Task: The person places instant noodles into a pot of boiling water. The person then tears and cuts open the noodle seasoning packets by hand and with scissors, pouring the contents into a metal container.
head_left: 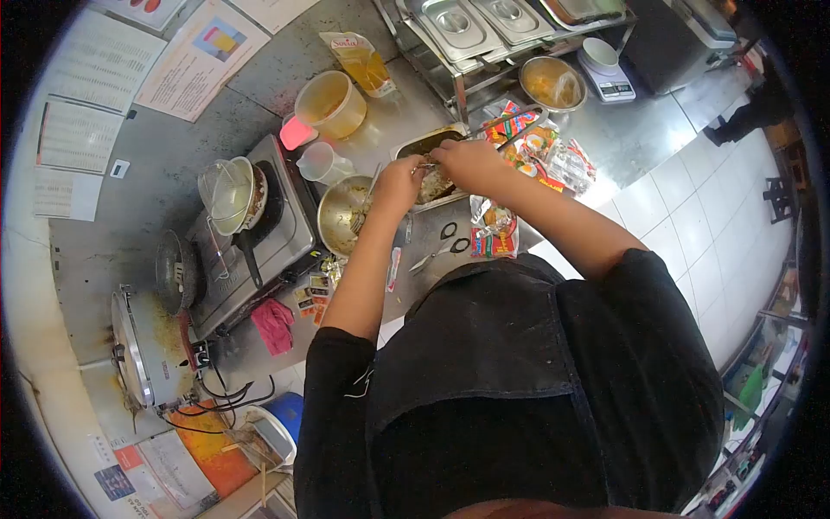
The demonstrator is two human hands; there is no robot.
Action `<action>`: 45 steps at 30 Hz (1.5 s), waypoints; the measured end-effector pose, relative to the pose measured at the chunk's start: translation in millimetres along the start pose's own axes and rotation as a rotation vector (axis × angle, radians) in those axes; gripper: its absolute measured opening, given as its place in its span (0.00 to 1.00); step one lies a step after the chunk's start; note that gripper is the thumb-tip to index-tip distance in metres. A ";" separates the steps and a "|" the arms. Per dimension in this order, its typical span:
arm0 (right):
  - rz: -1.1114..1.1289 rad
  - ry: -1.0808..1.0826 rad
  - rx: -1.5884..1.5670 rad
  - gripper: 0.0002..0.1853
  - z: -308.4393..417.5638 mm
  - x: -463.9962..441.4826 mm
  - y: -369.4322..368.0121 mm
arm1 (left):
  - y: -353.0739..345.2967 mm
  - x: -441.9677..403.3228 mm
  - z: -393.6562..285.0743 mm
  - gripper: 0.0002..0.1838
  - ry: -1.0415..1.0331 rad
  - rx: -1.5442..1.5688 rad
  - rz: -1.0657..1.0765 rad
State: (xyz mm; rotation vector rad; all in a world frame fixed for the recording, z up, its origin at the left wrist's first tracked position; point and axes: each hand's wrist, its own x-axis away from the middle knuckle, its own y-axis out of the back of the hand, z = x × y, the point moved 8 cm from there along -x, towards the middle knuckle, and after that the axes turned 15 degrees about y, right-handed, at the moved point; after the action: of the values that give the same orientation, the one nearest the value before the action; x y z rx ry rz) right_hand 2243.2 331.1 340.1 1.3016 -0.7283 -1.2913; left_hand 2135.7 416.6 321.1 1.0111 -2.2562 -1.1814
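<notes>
So the tray (443, 204) is right under both hands, left hand (399, 184) over its left side, right hand (467, 164) over its right and nearer the tongs (543, 113) slanting lengthwise off that edge, fingers bunched, can't tell if they're clamped on anything.

left forearm (361, 268): bare, reaching forward, angled slightly inward
left wrist (389, 210): close to in line with forearm
left hand (399, 183): fingers curled in, tips partly hidden
right forearm (575, 216): bare, cutting diagonally across toward the left hand
right wrist (507, 183): roughly straight
right hand (468, 163): back toward camera, fingers bent, grip unclear
hand spacing: just beside each other, in front of the torso
</notes>
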 end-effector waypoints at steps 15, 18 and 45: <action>0.163 -0.052 0.047 0.10 -34.1 -18.1 -24.0 | 17.2 9.1 0.6 0.14 0.200 -0.112 -0.237; 0.117 -0.103 0.012 0.10 -30.9 -17.9 -15.0 | 14.1 5.2 -0.7 0.15 0.256 -0.212 -0.192; -0.062 -0.153 -0.057 0.14 -22.2 -15.4 4.6 | 6.3 0.0 4.6 0.17 0.139 0.133 -0.126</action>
State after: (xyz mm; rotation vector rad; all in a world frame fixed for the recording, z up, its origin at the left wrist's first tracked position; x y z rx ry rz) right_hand 2262.0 350.6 343.9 1.1964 -0.7570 -1.4634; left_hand 2130.2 421.5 323.8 1.2621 -2.2127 -0.9872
